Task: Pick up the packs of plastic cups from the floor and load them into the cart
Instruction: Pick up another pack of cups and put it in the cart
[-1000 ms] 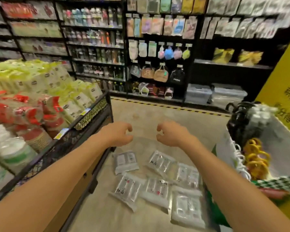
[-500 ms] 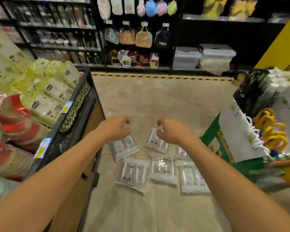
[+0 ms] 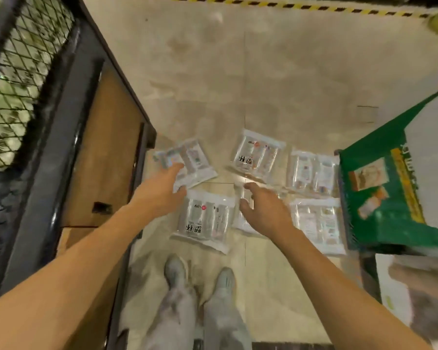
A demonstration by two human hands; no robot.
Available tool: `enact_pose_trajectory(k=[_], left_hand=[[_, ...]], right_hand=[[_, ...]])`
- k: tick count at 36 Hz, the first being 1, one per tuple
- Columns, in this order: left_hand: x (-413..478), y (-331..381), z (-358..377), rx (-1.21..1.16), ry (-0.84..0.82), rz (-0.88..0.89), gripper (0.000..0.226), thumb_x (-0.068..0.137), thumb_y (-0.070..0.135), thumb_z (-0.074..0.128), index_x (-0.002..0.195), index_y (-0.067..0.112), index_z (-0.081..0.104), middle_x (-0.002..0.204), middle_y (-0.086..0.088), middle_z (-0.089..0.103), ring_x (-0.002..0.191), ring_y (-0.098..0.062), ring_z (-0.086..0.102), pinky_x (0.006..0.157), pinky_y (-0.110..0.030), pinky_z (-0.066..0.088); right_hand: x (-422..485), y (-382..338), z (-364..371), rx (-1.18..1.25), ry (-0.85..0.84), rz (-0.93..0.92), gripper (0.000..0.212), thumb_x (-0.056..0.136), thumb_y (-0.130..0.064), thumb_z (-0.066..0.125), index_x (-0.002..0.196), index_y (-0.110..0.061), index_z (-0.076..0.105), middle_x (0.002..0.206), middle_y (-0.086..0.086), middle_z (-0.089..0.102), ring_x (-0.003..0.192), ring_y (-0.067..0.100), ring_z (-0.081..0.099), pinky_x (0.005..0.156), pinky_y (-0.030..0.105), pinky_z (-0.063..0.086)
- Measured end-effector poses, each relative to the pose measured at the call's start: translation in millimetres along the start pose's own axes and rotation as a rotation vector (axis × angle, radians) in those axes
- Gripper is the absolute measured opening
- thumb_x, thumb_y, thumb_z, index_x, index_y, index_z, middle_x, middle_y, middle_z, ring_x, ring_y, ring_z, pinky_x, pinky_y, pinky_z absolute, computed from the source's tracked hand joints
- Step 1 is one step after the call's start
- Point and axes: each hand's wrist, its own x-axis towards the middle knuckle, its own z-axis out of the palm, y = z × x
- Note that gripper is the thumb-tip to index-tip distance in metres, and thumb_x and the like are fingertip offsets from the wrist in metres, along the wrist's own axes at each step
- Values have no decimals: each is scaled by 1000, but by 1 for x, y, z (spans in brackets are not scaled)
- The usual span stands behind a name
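Shoes (image 3: 175, 271): pale pair, near edge of floor (image 3: 276, 286).
Right hand (image 3: 266, 213): fingers apart, loosely curled, empty, over near-middle pack (image 3: 238, 218).
Left hand (image 3: 162, 193): fingers apart, empty, over far-left pack (image 3: 195, 160); contact unclear.
Packs (image 3: 205, 218): six flat on floor, two rows.
Cart (image 3: 61, 122): left of packs, mesh-sided.
Green box (image 3: 379, 188): right of packs.
Hazard tape (image 3: 288, 6): far edge of floor.

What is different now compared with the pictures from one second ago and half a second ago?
Both hands came down toward the floor: the left hand now reaches the edge of the far-left pack, the right hand hovers over the near middle pack. No grip shows yet. The packs lie where they were.
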Motion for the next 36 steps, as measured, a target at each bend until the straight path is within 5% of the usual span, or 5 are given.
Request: enact_pose_trajectory(k=[13, 25, 28, 32, 36], left_hand=[[178, -201, 299, -73, -161, -63, 70, 89, 43, 44, 150, 50, 10, 132, -4, 51, 118, -27, 54, 99, -45, 46], [268, -285, 495, 123, 4, 162, 59, 98, 8, 58, 144, 16, 22, 141, -40, 42, 96, -43, 60, 59, -41, 53], [273, -281, 493, -43, 7, 114, 59, 101, 24, 57, 146, 40, 22, 147, -29, 43, 108, -42, 58, 74, -35, 51], [264, -288, 488, -69, 106, 235, 66, 92, 19, 72, 144, 17, 32, 142, -28, 50, 89, -36, 65, 54, -31, 54], [251, -258, 435, -226, 26, -44, 70, 98, 48, 46, 155, 44, 6, 142, -9, 45, 111, -28, 55, 85, -32, 46]], right_hand=[[160, 128, 334, 340, -81, 151, 59, 101, -38, 50, 154, -42, 26, 135, 5, 48, 113, 25, 57, 95, 43, 48], [246, 201, 520, 346, 92, 113, 68, 101, -51, 47, 155, -52, 4, 163, -7, -18, 151, 19, -2, 117, 42, 13], [248, 203, 538, 413, 148, 65, 68, 103, -41, 49, 158, -43, 8, 157, -16, -33, 150, 12, -21, 120, 43, 5], [247, 201, 528, 509, 129, 124, 66, 102, -41, 50, 156, -48, 12, 164, -10, -16, 154, 17, -2, 117, 55, 31], [233, 180, 483, 464, 95, 156, 66, 101, -47, 47, 153, -57, 7, 163, -7, -3, 150, 27, 22, 114, 50, 37]])
